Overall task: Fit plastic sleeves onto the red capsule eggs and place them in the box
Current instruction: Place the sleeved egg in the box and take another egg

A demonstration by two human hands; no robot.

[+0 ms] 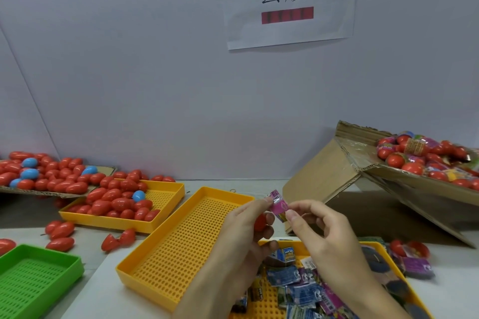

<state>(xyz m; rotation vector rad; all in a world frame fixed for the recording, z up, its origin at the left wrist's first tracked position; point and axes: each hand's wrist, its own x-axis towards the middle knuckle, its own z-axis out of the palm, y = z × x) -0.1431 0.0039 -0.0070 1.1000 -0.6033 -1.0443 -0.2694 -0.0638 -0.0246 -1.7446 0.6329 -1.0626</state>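
A pink printed plastic sleeve (278, 205) is pinched between my left hand (242, 230) and my right hand (317, 228), above the table's middle. A red capsule egg (260, 222) is tucked in my left hand's curled lower fingers, mostly hidden. Beneath my hands a yellow tray (383, 248) holds several flat printed sleeves (298, 285). The tilted cardboard box (324, 176) at the right holds sleeved and red eggs (425, 158). A yellow tray (166, 197) at the left holds several red eggs (114, 202).
An empty yellow perforated tray (181, 246) lies in the middle and a green tray (33, 274) at the lower left. A cardboard sheet (51, 193) at the far left carries red and blue eggs. Loose red eggs (62, 234) lie on the table; sleeved eggs (414, 259) sit at the right.
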